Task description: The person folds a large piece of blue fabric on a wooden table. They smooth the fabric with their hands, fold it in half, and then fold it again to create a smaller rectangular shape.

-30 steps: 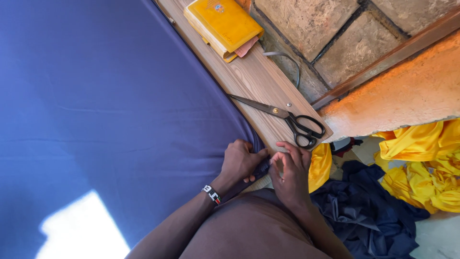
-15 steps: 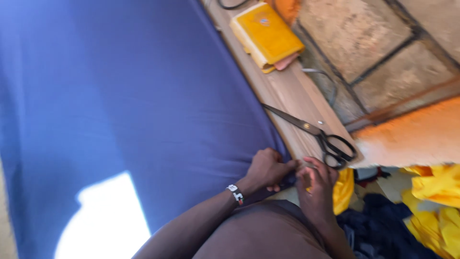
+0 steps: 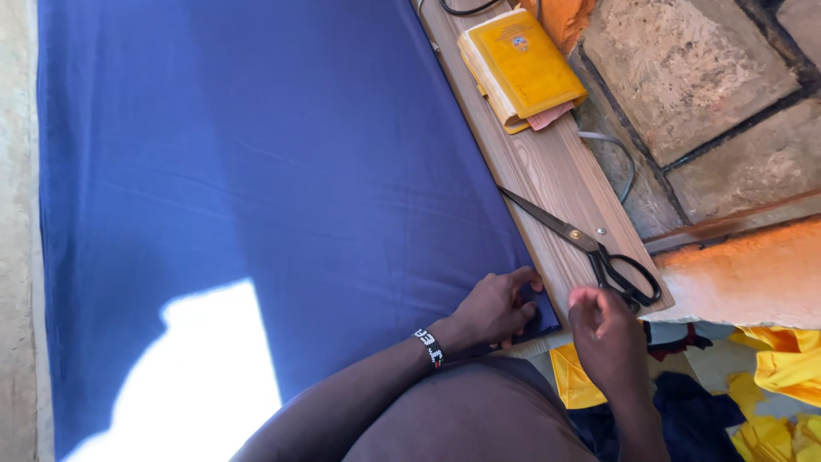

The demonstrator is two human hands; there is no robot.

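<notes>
A large blue cloth point(image 3: 256, 188) lies spread flat over a wooden table point(image 3: 547, 180). My left hand point(image 3: 492, 310), with a beaded wristband, presses on the cloth's near right corner, fingers curled at its edge. My right hand point(image 3: 609, 338) hovers just off the table's corner, fingers loosely bent and holding nothing, right beside the handles of black scissors point(image 3: 590, 248). The scissors lie closed on the bare wood strip, blades pointing away from me.
A yellow book point(image 3: 519, 67) with papers tucked in it lies farther along the wood strip. A cable point(image 3: 616, 150) hangs beside the table's edge. Stone paving lies to the right. Yellow cloth point(image 3: 782, 376) and dark cloth point(image 3: 684, 411) are piled on the floor.
The view has swung left and pulled back. My right hand has lifted off the cloth's corner and moved toward the scissors' handles. My left hand stays on the corner.
</notes>
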